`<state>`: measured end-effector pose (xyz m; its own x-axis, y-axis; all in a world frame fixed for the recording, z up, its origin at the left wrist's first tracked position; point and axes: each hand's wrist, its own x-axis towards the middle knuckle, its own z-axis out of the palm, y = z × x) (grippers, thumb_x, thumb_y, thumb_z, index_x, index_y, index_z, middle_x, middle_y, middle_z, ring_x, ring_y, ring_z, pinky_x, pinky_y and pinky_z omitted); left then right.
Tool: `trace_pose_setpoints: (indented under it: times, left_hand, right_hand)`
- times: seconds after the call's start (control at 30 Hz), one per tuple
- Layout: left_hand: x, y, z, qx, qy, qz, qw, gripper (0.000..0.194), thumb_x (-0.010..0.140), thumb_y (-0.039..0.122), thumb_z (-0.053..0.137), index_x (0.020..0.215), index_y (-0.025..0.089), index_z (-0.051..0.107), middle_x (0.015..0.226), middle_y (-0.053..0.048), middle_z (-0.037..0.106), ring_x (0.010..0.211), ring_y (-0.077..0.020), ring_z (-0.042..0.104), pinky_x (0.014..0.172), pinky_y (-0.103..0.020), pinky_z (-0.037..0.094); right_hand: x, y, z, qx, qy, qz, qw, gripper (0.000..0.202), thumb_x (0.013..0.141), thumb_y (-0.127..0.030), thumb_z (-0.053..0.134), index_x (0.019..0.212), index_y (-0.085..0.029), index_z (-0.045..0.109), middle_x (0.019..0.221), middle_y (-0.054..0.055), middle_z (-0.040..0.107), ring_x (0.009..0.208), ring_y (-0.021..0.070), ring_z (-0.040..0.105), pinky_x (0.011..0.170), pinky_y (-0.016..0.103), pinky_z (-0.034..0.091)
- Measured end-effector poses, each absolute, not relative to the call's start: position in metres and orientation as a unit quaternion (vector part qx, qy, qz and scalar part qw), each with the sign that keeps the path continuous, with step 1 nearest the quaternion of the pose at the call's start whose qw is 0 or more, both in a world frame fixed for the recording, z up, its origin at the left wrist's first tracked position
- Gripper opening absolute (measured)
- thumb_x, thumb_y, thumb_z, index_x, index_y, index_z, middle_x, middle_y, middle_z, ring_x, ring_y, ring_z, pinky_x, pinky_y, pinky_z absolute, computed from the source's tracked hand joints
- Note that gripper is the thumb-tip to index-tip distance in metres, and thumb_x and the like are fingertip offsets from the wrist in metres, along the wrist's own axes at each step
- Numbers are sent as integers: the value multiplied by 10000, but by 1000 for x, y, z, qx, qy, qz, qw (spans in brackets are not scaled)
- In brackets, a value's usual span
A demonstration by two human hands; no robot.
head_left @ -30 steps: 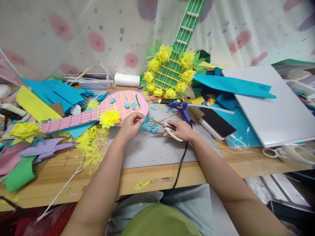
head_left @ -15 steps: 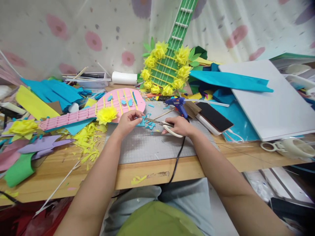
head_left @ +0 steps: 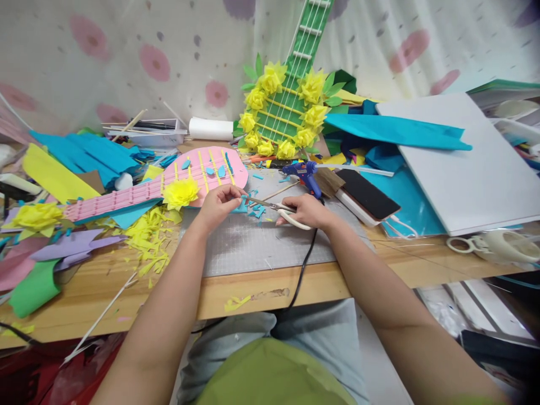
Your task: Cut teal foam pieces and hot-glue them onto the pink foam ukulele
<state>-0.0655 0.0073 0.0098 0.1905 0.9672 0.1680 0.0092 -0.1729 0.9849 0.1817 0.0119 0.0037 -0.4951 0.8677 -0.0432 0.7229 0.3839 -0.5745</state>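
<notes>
My left hand [head_left: 221, 203] is closed in a pinch at the lower edge of the pink paper guitar [head_left: 206, 163]. A small blue paper piece [head_left: 242, 205] shows at its fingertips. My right hand [head_left: 307, 210] grips scissors [head_left: 291, 218] with white handles, fingers through the loops. Their narrow blades point left and reach the blue paper at my left fingertips. Under the blades, blue paper scraps [head_left: 256, 211] lie on the grey cutting mat [head_left: 240, 247]. A yellow paper flower [head_left: 180, 194] sits on the guitar, left of my left hand.
A blue glue gun [head_left: 304, 175] lies behind my right hand, beside a phone [head_left: 368, 194]. Behind it stands a green paper guitar [head_left: 278, 115] ringed with yellow flowers. Yellow scraps [head_left: 147, 233] lie left. At right are a white board [head_left: 459, 163] and a cup [head_left: 506, 246].
The view has shifted slightly, so the scene sits a little higher. The scissor blades look closer together. Both hands keep nearly the same place over the mat.
</notes>
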Motion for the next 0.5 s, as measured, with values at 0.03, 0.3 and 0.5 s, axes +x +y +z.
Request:
trace_pose_setpoints:
  times: [0.03,0.3,0.5]
  left_hand:
    - [-66,7,9,593,411,484,495,158,564,237,686,595,163,550,791,-46,656,716,-150,563,665,-289,413]
    - [-67,8,8,591,400,485,507,159,574,221,692,604,162,548,790,-42,653,715,-147,571,671,-290,408]
    - [-67,8,9,589,405,481,507,175,561,241,699,592,165,545,774,-40,653,709,-147,565,673,-295,415]
  right_hand:
    - [182,12,3,-484,-820,272,136,480,621,-648,638,612,-181,530,531,-46,414,560,95,339,538,257,181]
    - [182,12,5,-485,-816,283,137,464,620,-628,658,610,-181,536,533,-46,430,560,94,350,534,252,188]
    - [181,12,5,-489,-815,281,133,440,627,-605,660,612,-185,531,527,-48,419,550,94,346,535,254,194]
